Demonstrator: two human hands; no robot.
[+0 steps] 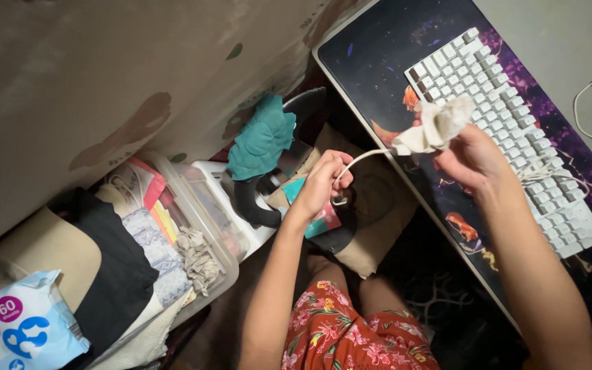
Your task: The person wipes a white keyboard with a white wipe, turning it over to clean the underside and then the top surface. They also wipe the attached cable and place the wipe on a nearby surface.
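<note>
White cable (364,159) runs taut between both hands: the left hand (323,183) pinches one stretch, the right hand (471,161) grips a crumpled wipe (433,127) closed round it, above the desk mat's (378,55) left edge beside the white keyboard (508,130). Cable toward the left hand appears not yet wiped.

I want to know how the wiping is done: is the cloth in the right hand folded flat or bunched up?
Bunched up. The whitish cloth is crumpled around a white cable that the left hand pinches.
</note>
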